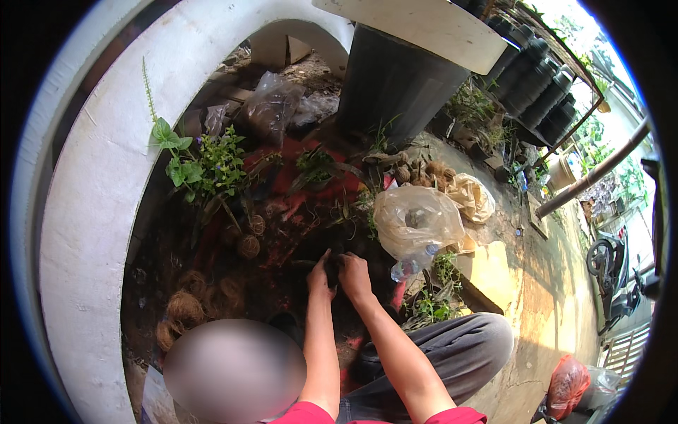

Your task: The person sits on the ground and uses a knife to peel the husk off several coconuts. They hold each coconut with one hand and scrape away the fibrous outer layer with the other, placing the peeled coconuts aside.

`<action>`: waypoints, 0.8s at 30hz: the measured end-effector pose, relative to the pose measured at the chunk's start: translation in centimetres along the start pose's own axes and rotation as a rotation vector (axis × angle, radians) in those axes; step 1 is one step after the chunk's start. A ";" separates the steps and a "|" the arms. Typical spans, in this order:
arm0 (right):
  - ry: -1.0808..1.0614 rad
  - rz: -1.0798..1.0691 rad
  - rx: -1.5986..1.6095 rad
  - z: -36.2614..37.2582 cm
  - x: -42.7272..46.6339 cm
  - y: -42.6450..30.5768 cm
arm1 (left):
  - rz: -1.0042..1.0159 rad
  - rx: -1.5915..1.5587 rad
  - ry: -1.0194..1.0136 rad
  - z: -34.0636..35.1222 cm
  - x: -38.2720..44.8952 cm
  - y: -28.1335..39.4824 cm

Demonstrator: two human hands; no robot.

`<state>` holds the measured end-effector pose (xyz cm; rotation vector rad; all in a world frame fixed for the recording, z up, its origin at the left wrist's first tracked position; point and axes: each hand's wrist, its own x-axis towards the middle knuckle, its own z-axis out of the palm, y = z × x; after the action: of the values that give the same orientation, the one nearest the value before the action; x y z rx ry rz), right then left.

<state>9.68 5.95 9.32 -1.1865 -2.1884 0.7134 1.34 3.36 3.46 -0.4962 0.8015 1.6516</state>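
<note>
My left hand (320, 278) and my right hand (354, 273) are close together over dark soil, with a dark lump (332, 269) between them. Both hands grip this lump from either side; its material is too dark to tell. Fibre-wrapped balls (249, 246) lie on the ground to the left, beyond the hands. Nearer me on the left is a heap of loose brown fibre (184, 306). A clear plastic bag (418, 220) stands to the right of the hands, with a plastic bottle (407, 269) beside it.
A large dark pot (397, 79) stands ahead. A white curved wall (85, 212) borders the left side, beside leafy plants (220, 159). More fibre balls (424, 172) and a crumpled yellowish bag (472, 197) lie right of centre. A motorbike (614, 270) is at far right.
</note>
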 end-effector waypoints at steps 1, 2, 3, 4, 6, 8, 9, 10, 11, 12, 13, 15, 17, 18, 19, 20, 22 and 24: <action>0.026 0.006 -0.026 -0.2 0.0 0.0 | 0.024 0.065 0.037 0.4 -0.3 0.0; 0.051 -0.014 -0.042 -0.4 -0.2 0.0 | 0.044 0.123 0.077 0.8 -0.5 0.0; 0.063 0.057 -0.002 -0.6 -0.4 0.2 | 0.068 0.176 0.092 1.1 -0.8 -0.1; 0.079 0.103 0.048 -0.7 -0.6 0.3 | 0.085 0.229 0.111 1.3 -1.0 -0.1; 0.110 0.214 0.139 -0.8 -1.1 0.8 | 0.124 0.335 0.128 1.5 -1.2 -0.2; 0.124 0.385 0.209 -0.8 -1.5 1.3 | 0.115 0.335 0.114 1.4 -1.4 -0.2; 0.128 0.381 0.260 -0.8 -1.6 1.7 | 0.104 0.337 0.114 1.3 -1.5 -0.3; 0.119 0.414 0.302 -0.7 -1.7 2.0 | 0.097 0.304 0.105 1.2 -1.4 -0.3; 0.097 0.446 0.361 -0.7 -1.7 2.3 | 0.086 0.268 0.093 1.0 -1.4 -0.3; 0.091 0.453 0.426 -0.7 -1.7 2.6 | 0.074 0.232 0.080 0.9 -1.3 -0.3; 0.074 0.456 0.506 -0.7 -1.5 2.9 | 0.070 0.220 0.065 0.7 -1.1 -0.3; 0.061 0.475 0.640 -0.6 -1.4 3.2 | 0.059 0.189 0.037 0.4 -0.7 -0.4; 0.074 0.504 0.752 -0.4 -1.3 3.3 | 0.036 0.127 -0.038 0.1 -0.2 -0.4; 0.104 0.526 0.808 -0.4 -1.3 3.3 | 0.016 0.089 -0.072 0.0 0.1 -0.4; 0.134 0.550 0.865 -0.3 -1.2 3.2 | -0.001 0.056 -0.122 -0.2 0.2 -0.4; 0.148 0.607 0.944 -0.2 -1.1 3.1 | -0.028 0.019 -0.169 -0.4 0.4 -0.4; 0.217 0.652 1.131 -0.2 -0.9 2.8 | -0.053 -0.033 -0.225 -0.7 0.5 -0.6; 0.245 0.682 1.247 -0.3 -0.6 2.6 | -0.046 -0.060 -0.245 -1.0 0.6 -0.7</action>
<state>11.64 6.70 7.64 -1.1272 -0.7149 1.7168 1.82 3.08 2.17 -0.3428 0.5575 1.6594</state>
